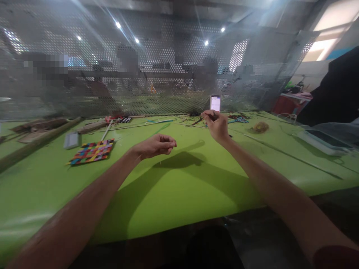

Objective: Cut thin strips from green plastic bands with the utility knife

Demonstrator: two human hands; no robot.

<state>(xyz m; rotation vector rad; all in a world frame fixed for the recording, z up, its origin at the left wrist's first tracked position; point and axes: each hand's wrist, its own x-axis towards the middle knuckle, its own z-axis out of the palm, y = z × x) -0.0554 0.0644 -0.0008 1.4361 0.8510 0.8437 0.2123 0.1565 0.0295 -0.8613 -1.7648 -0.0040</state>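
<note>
My left hand (157, 145) hovers over the green table (179, 179), fingers curled together in a loose pinch; I cannot make out anything in it. My right hand (217, 125) reaches farther back, fingers closed on a thin dark stick-like thing (198, 120) near the table's rear edge. A phone (215, 103) stands upright just behind that hand, its screen lit. A multicoloured woven mat (93, 151) lies flat to the left of my left hand.
A perforated metal screen (168, 74) walls off the back, with people behind it. Long sticks and strips (157, 121) litter the rear edge. A grey block (71, 139), wooden pieces (42, 127), a brownish coil (260, 127) and a tray (322, 140) lie around.
</note>
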